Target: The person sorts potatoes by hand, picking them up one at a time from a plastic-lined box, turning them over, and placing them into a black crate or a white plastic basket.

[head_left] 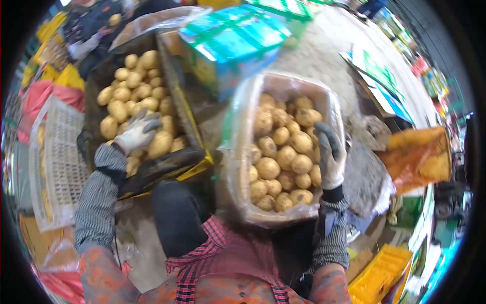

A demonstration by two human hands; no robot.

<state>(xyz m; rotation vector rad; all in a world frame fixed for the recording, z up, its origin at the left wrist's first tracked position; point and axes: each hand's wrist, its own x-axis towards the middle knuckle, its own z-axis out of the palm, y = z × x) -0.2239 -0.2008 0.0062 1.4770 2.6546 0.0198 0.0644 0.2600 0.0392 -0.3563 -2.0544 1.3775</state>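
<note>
Floor (pixel 314 55), grey and dusty-looking, ran through a crowded room whose edges curved away into blur. At far left, a pink bag (pixel 38 104) lay behind a tilted white lattice crate (pixel 63 167), with another person (pixel 88 23) farther back. Just beside the lattice crate stood a dark-lined crate (pixel 177 93), heaped with potatoes (pixel 121 94). The gloved left hand (pixel 139 133) rested on them, fingers spread and bent; whether it gripped one, I could not tell. A dark-trousered knee (pixel 174 218) filled the space near that crate's lower edge. Beyond, a blue box (pixel 235 38) strapped with green tape crowded the gap between the potato containers. Next came a plastic-lined carton (pixel 291 83), full of more potatoes (pixel 286 157). At its right edge the gloved right hand (pixel 331 157) was loosely open, fingers curved beside the potatoes. Farther right, flattened cardboard (pixel 377 93), an orange-brown carton (pixel 420 154) and, lower down, a yellow crate (pixel 379 276) cluttered the floor.
</note>
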